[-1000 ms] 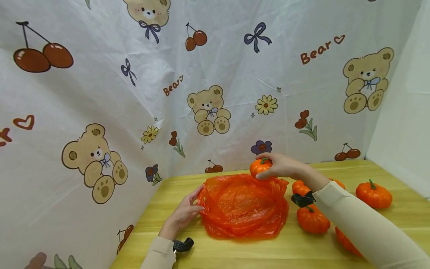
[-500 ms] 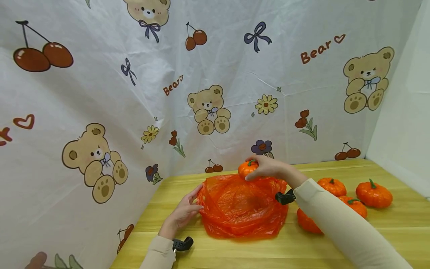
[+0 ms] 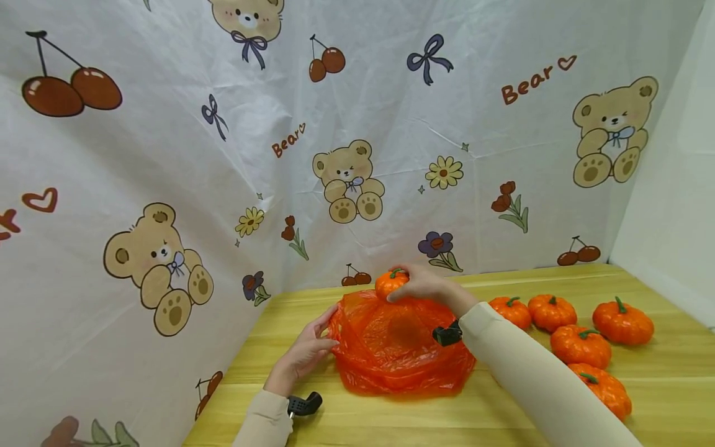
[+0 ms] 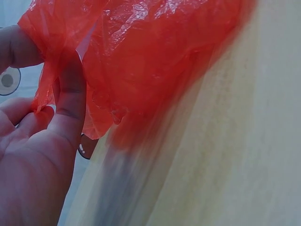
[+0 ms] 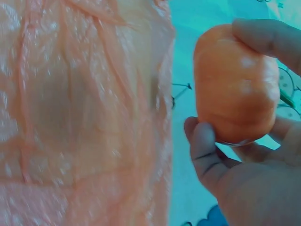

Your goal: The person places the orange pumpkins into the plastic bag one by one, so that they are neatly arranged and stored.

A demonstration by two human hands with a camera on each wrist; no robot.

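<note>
A thin, see-through orange-red plastic bag [image 3: 399,354] lies spread on the table. At its left edge my left hand [image 3: 306,351] grips the plastic; the left wrist view shows the film [image 4: 136,56] caught between the fingers [image 4: 70,94]. A small orange pumpkin [image 3: 389,284] with a green stem is held by my right hand [image 3: 424,284], above the bag's far rim. In the right wrist view, thumb and fingers [image 5: 207,155] hold the pumpkin [image 5: 235,84] from its two sides, beside the bag [image 5: 84,103] and apart from it.
Several more pumpkins [image 3: 581,347] stand on the wooden table [image 3: 346,422] to the right, partly behind my right sleeve [image 3: 519,366]. A white cloth [image 3: 391,124] printed with bears hangs at the back and left. A white wall [image 3: 676,205] rises on the right.
My right hand has moved left with the pumpkin along the bag's far rim. Its sleeve has uncovered more of the pumpkins on the right. My left hand keeps its hold.
</note>
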